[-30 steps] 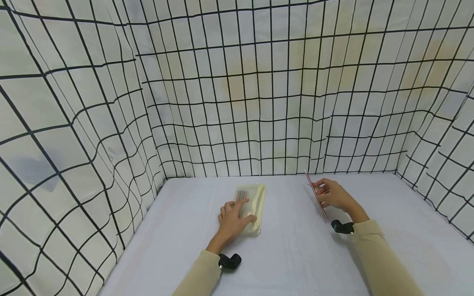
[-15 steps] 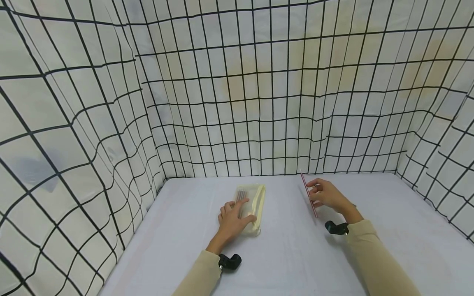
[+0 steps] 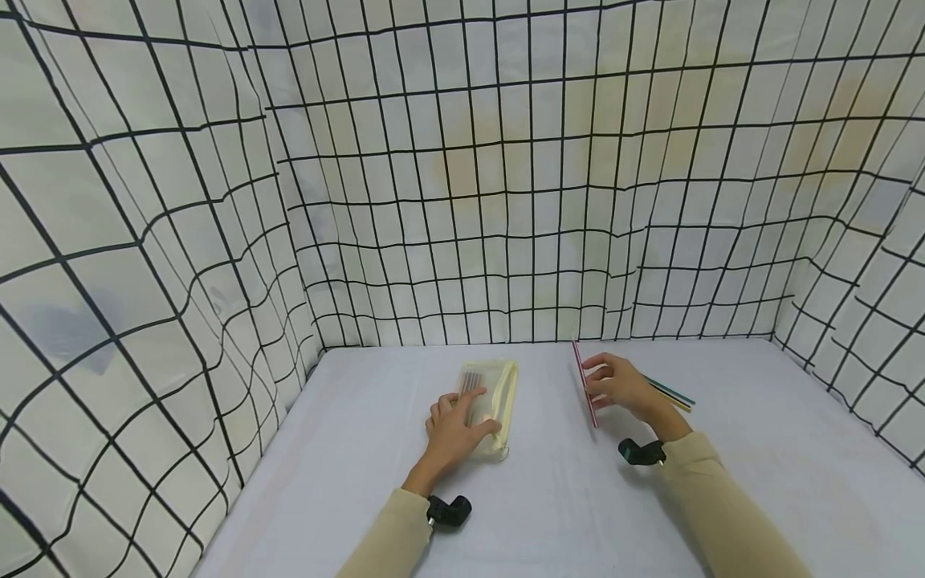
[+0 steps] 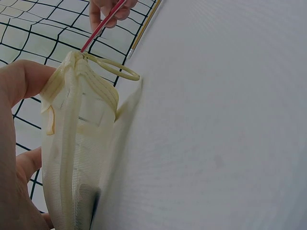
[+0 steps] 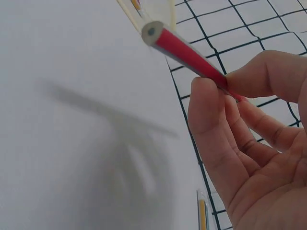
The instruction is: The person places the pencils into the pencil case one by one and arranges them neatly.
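A pale yellow mesh zip pouch (image 3: 506, 401) lies on the table with several thin grey pencil-like sticks (image 3: 471, 381) showing through it. My left hand (image 3: 451, 429) rests on the pouch with fingers spread, thumb by the zipper side. In the left wrist view, the thumb touches the end of the pouch (image 4: 79, 134) near its cord loop (image 4: 120, 69). To the right, my right hand (image 3: 621, 389) pinches a red pencil (image 3: 586, 385) between thumb and fingers, above the table. The flat end of this red pencil (image 5: 187, 55) faces the right wrist camera.
Several pencils (image 3: 672, 395), yellow and green among them, lie on the table just beyond the right wrist. White cloth (image 3: 549, 514) covers the table. Walls of black netting (image 3: 531, 201) over white sheeting stand at the back and both sides.
My right hand has moved left with the red pencil, toward the pouch. The pencils lying behind that wrist have come into view. My left hand and the pouch stay put.
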Demonstrator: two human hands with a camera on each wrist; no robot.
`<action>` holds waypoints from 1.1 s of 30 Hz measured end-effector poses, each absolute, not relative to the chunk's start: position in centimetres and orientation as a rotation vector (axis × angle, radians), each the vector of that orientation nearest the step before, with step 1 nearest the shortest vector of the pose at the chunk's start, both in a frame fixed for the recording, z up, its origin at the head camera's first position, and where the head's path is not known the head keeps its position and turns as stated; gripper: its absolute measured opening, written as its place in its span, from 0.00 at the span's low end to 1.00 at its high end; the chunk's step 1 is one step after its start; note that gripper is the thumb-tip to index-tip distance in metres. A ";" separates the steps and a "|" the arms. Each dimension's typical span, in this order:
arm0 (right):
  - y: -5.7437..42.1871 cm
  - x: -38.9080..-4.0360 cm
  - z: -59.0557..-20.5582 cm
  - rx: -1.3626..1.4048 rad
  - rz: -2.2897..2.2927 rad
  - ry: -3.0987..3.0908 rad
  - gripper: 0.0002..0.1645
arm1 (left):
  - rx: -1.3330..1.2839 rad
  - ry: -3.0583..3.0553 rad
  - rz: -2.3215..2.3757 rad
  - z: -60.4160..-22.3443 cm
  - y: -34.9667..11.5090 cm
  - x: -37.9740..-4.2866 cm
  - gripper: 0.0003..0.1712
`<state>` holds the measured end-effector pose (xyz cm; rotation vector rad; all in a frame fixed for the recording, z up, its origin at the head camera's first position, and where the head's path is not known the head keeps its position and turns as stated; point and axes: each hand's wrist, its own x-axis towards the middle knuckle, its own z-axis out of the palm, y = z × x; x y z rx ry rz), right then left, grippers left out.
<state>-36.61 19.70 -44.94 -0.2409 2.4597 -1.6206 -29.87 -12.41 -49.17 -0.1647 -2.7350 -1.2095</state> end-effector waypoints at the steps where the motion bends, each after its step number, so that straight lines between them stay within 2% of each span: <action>1: 19.5 -36.6 -45.0 -0.227 -1.627 2.456 0.26 | -0.165 -2.735 -1.208 -49.1 -12.4 -29.9 0.41; 33: 13.0 -34.6 -45.9 -0.121 -1.726 2.232 0.24 | -0.148 -2.745 -1.193 -48.8 -12.4 -29.7 0.41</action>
